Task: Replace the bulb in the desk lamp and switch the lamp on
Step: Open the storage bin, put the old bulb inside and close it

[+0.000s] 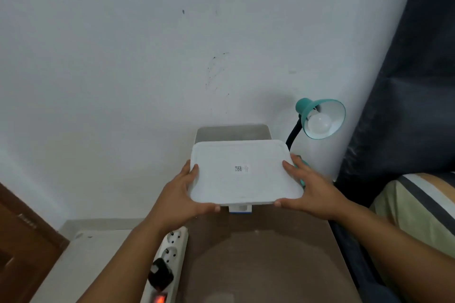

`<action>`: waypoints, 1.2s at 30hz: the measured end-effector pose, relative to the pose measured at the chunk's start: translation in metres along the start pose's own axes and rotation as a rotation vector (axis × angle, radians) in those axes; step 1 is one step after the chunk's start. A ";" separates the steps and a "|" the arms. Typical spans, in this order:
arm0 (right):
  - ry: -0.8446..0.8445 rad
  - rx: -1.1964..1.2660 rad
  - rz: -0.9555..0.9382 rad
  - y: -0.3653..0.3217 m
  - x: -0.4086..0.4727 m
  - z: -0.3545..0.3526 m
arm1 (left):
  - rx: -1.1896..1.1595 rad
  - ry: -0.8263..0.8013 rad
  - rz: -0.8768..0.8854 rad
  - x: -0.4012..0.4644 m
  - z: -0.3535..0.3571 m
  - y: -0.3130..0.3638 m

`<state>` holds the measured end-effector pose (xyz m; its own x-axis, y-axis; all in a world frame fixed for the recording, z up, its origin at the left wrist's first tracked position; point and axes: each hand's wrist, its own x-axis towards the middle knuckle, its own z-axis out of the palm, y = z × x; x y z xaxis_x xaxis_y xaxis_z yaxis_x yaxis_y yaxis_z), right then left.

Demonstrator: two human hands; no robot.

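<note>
A teal desk lamp (322, 115) stands at the back right of the brown table, its shade tilted towards me with an unlit white bulb (319, 123) in the socket. Its black gooseneck (294, 136) runs down behind a white plastic lid (243, 172). My left hand (183, 194) grips the lid's left edge and my right hand (309, 186) grips its right edge, holding it tilted above an open container (232, 132). A small blue and white box (240, 209) shows under the lid's near edge. The lamp's base is mostly hidden by my right hand.
A white power strip (170, 253) lies along the table's left edge with a black plug (160, 275) in it and a red switch light (159, 299). A bed with a striped cover (418, 206) is at the right, a dark curtain (406, 106) above it. A wooden door (22, 236) is at the left.
</note>
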<state>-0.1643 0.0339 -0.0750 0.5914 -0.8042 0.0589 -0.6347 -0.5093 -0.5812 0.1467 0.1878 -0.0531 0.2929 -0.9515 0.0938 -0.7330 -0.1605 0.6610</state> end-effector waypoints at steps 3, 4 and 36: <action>0.057 0.195 0.047 -0.006 0.027 0.003 | -0.035 0.017 0.023 0.030 -0.007 0.003; 0.085 0.266 0.062 -0.006 0.035 0.005 | -0.038 0.017 0.031 0.038 -0.008 0.003; 0.095 0.039 0.164 -0.007 0.154 0.037 | -0.057 -0.123 -0.121 0.161 0.004 -0.052</action>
<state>-0.0500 -0.0750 -0.0921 0.4311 -0.9016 0.0360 -0.6975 -0.3583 -0.6206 0.2296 0.0423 -0.0749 0.2974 -0.9515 -0.0784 -0.6598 -0.2642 0.7034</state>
